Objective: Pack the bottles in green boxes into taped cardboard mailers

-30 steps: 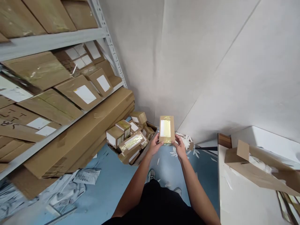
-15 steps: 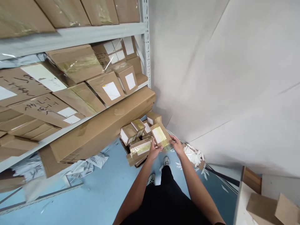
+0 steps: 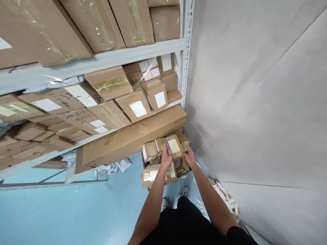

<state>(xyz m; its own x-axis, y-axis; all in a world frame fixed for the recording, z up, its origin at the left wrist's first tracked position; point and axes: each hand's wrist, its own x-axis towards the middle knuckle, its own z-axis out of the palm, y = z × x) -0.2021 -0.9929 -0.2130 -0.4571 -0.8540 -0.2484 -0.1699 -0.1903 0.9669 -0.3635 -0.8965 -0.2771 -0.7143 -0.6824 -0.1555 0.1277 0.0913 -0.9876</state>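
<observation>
Between my two hands is a small cardboard box (image 3: 174,146) with a white label and clear tape. My left hand (image 3: 166,159) grips its near left side, thumb and fingers around the edge. On the right side my right hand (image 3: 189,156) holds the same box near its lower corner. It lies over the far part of a group of small taped boxes in a larger open carton, whose walls are mostly hidden. To the left sit a box with a white side (image 3: 150,150) and a narrower one (image 3: 160,143). Nearer me lies a long taped box (image 3: 153,175).
A metal shelf rack (image 3: 127,54) packed with cardboard boxes rises ahead and left. Beneath its lowest shelf lies a long carton (image 3: 135,134). A pale wall (image 3: 255,102) stands on the right. White scraps (image 3: 227,197) lie along its foot, on the blue floor (image 3: 63,211).
My hands have carried the labelled box away from me, onto the far part of the group of boxes. The camera view has shifted, bringing more of the upper shelf into sight.
</observation>
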